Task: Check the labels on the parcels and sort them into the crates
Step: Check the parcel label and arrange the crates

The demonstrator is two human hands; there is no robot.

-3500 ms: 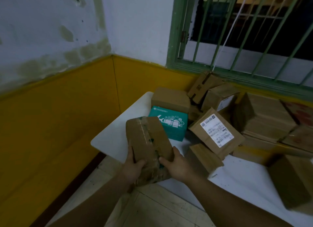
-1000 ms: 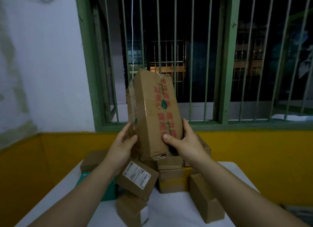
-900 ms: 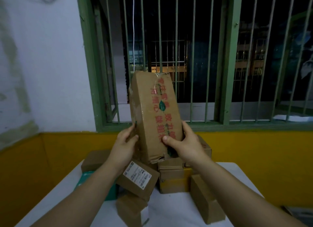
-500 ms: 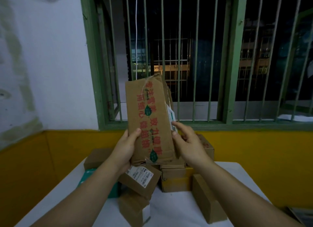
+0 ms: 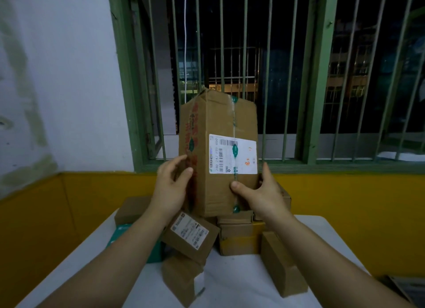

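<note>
The tall box (image 5: 218, 153) stands upright, right hand (image 5: 259, 192) pinching at five o'clock, left hand (image 5: 171, 183) touching loosely at eight.

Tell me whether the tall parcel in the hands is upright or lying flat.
Upright. The tall parcel stands on end above the pile, shipping label facing the camera, left hand and right hand at its lower sides.
</note>
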